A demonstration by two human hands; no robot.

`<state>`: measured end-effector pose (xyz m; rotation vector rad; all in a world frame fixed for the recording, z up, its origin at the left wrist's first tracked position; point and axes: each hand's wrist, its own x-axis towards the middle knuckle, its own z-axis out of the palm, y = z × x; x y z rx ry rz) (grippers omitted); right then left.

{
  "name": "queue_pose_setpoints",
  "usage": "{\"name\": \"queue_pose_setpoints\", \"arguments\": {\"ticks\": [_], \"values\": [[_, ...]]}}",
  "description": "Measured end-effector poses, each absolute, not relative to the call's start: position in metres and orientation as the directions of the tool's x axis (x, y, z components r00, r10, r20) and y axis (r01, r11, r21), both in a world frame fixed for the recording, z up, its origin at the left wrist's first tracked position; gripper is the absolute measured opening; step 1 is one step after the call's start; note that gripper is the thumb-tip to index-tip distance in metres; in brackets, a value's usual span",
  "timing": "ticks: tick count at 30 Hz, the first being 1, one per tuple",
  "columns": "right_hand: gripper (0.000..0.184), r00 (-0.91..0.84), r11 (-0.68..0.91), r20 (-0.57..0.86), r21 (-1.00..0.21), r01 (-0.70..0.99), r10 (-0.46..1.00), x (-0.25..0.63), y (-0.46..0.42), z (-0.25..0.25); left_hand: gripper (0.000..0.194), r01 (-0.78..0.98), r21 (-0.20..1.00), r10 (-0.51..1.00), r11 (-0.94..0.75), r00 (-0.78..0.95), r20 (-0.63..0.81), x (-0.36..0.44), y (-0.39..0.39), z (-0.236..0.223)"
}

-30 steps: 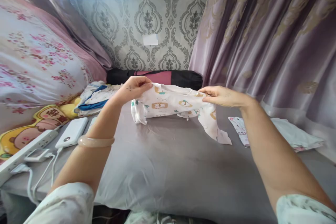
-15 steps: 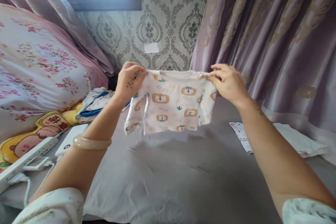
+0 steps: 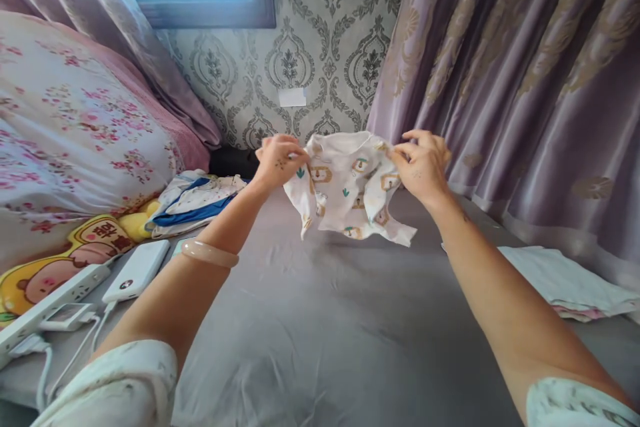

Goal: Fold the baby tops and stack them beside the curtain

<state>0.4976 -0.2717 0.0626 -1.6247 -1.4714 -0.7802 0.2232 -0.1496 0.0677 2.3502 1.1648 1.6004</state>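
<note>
A small white baby shirt (image 3: 343, 190) with lion-face and green leaf prints hangs between my hands, just above the grey bed sheet (image 3: 300, 327). My left hand (image 3: 283, 160) pinches it at one shoulder, thumb and fingers pressed together. At the opposite shoulder my right hand (image 3: 423, 163) grips the cloth the same way. The neckline is at the top and sags a little. Both sleeves dangle, one slanting across the shirt's front on the right. Its lower hem is bunched and uneven.
Folded clothes (image 3: 200, 203) in white and blue lie at the left, by a yellow plush cushion (image 3: 95, 240). Nearer are a power strip (image 3: 55, 303) and a white power bank (image 3: 137, 270) with cables. A white folded cloth pile (image 3: 565, 280) rests at the right, below the curtain (image 3: 515, 80).
My hands have come closer together, mainly the left moving right. The shirt, stretched flat before, is now slack and creased, with its sleeves swung to the right.
</note>
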Motion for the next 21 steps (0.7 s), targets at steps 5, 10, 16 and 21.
{"name": "queue_pose_setpoints", "arguments": {"ticks": [5, 10, 16, 21], "values": [[0.024, 0.164, -0.040, 0.860, -0.165, 0.985, 0.483, 0.496, -0.271, 0.056, 0.012, 0.550, 0.528, 0.644, -0.647, 0.025, 0.765, 0.234, -0.152, 0.061], [0.025, 0.215, -0.054, 0.885, -0.211, 0.976, 0.413, 0.498, -0.270, 0.056, 0.012, 0.549, 0.524, 0.632, -0.651, 0.009, 0.775, 0.238, -0.150, 0.066], [0.024, 0.251, -0.059, 0.880, -0.249, 0.967, 0.405, 0.499, -0.266, 0.050, 0.010, 0.532, 0.581, 0.665, -0.616, -0.044, 0.745, 0.240, -0.138, 0.062], [0.026, 0.239, 0.031, 0.825, -0.296, 0.955, 0.513, 0.507, -0.285, 0.057, 0.012, 0.478, 0.562, 0.653, -0.675, 0.032, 0.757, 0.224, -0.143, 0.063]]}}
